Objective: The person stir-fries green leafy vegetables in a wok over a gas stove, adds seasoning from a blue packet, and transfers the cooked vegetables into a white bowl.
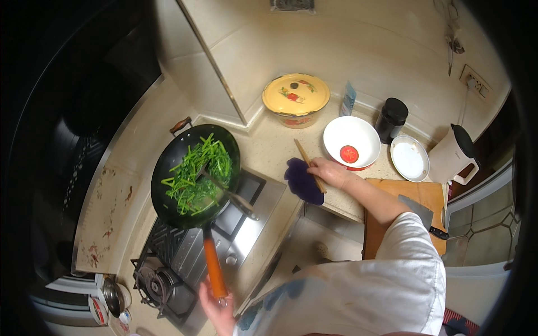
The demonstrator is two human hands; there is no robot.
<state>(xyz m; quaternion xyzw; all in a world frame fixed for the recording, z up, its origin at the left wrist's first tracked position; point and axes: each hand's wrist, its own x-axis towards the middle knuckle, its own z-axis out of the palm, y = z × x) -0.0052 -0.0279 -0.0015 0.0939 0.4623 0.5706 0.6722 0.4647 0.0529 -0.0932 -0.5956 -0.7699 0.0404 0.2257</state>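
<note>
My right hand (330, 172) has its fingertips closed on a pair of wooden chopsticks (301, 151), which cross a dark purple cloth (299, 182) at the counter's front edge. My left hand (216, 308) is at the end of the wok's orange handle (213, 262); the handle partly covers it, and whether the fingers close around it cannot be told. In the black wok (168, 155) on the stove lie cooked green leafy stalks (191, 168). A metal spatula (239, 203) rests in the greens, its handle over the wok's rim.
Right of the cloth stand a white bowl (351, 132), a white plate (410, 161), a dark jar (391, 119) and an electric kettle (452, 151). A cleaver (416, 210) lies on the cutting board (378, 235). A lidded yellow enamel pot (296, 101) stands in the corner. A bare burner (154, 284) is at lower left.
</note>
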